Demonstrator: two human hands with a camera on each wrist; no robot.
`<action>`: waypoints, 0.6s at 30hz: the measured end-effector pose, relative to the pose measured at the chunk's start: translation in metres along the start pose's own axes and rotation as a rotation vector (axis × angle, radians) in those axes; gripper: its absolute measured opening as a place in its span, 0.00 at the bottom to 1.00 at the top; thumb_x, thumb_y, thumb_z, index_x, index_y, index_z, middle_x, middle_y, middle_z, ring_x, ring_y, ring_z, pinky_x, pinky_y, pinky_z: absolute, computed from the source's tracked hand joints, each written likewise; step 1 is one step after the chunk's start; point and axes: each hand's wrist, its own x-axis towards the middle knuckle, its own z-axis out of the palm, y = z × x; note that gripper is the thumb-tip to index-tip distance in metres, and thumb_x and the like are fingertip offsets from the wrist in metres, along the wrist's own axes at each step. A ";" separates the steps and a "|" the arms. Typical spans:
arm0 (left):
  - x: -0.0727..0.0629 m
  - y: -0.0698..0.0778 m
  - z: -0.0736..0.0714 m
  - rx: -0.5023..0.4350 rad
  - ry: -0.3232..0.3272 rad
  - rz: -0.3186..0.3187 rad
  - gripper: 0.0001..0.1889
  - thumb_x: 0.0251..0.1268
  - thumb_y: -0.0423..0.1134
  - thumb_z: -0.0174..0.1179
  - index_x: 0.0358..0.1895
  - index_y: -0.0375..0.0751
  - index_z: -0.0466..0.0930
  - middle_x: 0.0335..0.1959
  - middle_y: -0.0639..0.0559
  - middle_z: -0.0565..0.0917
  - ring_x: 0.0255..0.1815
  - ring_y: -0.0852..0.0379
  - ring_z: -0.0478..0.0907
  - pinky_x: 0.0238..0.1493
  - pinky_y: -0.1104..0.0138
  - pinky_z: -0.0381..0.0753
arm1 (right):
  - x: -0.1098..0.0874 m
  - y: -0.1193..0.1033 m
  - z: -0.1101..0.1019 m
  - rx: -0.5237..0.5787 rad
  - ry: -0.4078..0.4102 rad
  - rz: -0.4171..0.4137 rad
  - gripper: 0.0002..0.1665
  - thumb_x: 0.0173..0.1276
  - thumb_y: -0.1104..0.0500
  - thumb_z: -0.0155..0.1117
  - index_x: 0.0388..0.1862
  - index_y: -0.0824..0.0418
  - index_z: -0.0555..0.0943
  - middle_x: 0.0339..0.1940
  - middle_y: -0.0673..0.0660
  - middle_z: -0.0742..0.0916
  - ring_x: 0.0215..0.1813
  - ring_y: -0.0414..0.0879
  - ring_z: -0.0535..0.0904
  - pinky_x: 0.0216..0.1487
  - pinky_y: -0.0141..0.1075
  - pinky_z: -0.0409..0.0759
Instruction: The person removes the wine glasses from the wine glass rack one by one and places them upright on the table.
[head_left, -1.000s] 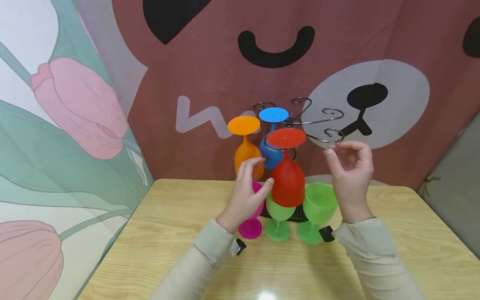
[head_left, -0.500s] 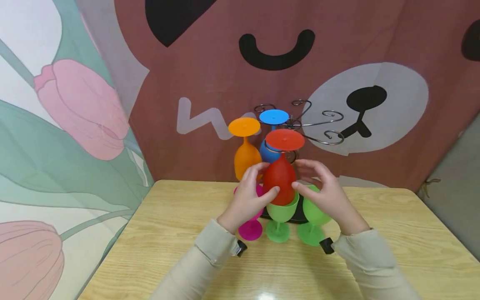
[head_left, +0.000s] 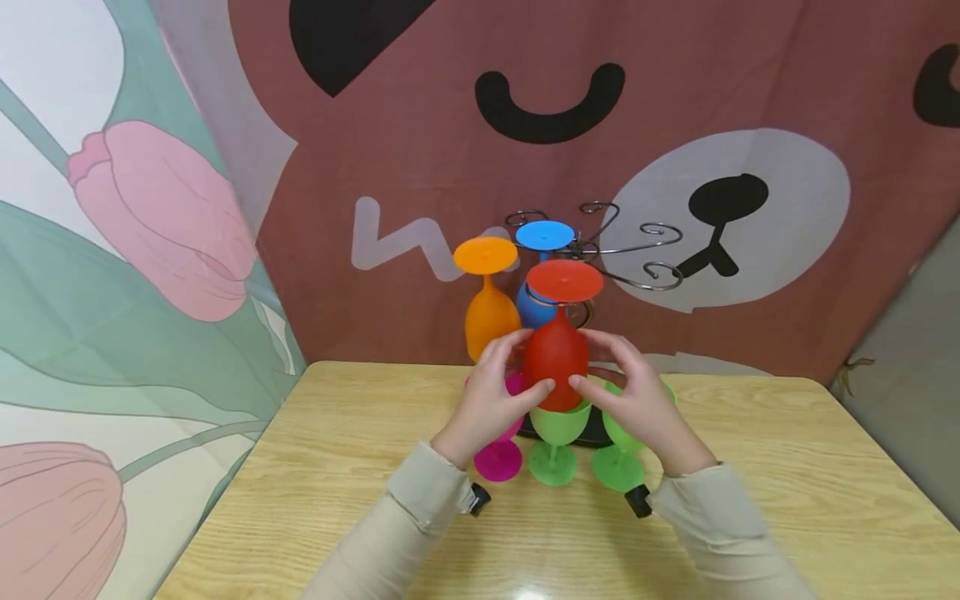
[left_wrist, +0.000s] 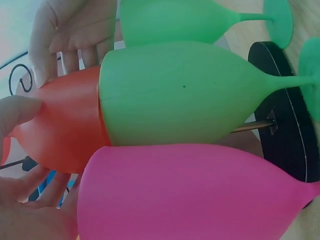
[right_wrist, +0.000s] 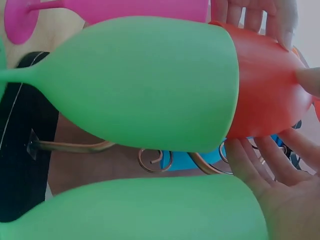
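Observation:
An upside-down red goblet (head_left: pixel 557 358) hangs by its foot at a curl of the wire rack (head_left: pixel 637 247). My left hand (head_left: pixel 491 400) and right hand (head_left: pixel 637 404) grip its bowl from both sides, thumbs in front and fingers behind. Directly below, a green goblet (head_left: pixel 560 427) stands upright, its rim right at the red one's mouth; both wrist views show the red bowl (left_wrist: pixel 70 115) slightly overlapped by the green rim (right_wrist: pixel 230 90). Beside my left hand stands a magenta goblet (head_left: pixel 498 461), and a second green goblet (head_left: pixel 618 469) is partly hidden by my right hand.
Orange (head_left: pixel 491 317) and blue (head_left: pixel 545 236) goblets hang upside down at the rack's left and back. Bare curled arms reach right. The rack's black base (left_wrist: pixel 295 150) sits behind the standing goblets on the wooden table (head_left: pixel 360 433), with a printed cloth (head_left: pixel 420 133) behind.
My right hand has moved left and down from the rack's right arm to the red goblet's bowl. The left hand has closed round it too, and the red goblet has shifted slightly left.

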 end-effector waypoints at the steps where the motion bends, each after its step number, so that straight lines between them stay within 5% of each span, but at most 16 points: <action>1: 0.000 0.000 0.000 0.002 0.005 0.006 0.36 0.66 0.40 0.69 0.75 0.41 0.63 0.67 0.46 0.70 0.65 0.51 0.72 0.64 0.59 0.78 | 0.000 0.000 0.001 0.007 0.006 -0.004 0.37 0.70 0.59 0.70 0.74 0.60 0.68 0.67 0.59 0.75 0.64 0.56 0.76 0.62 0.47 0.80; 11: -0.004 0.006 -0.005 0.002 0.024 0.032 0.35 0.66 0.41 0.69 0.74 0.41 0.66 0.67 0.46 0.71 0.65 0.50 0.72 0.63 0.56 0.79 | -0.003 0.000 0.006 0.065 0.042 -0.062 0.36 0.69 0.63 0.69 0.74 0.59 0.70 0.64 0.57 0.76 0.60 0.50 0.77 0.58 0.28 0.79; 18: -0.006 0.008 -0.007 -0.026 0.023 0.044 0.35 0.65 0.42 0.70 0.74 0.43 0.67 0.67 0.47 0.71 0.65 0.51 0.72 0.63 0.54 0.79 | -0.003 -0.004 0.004 0.063 0.045 -0.083 0.35 0.68 0.63 0.71 0.73 0.57 0.71 0.62 0.54 0.77 0.58 0.42 0.78 0.57 0.29 0.80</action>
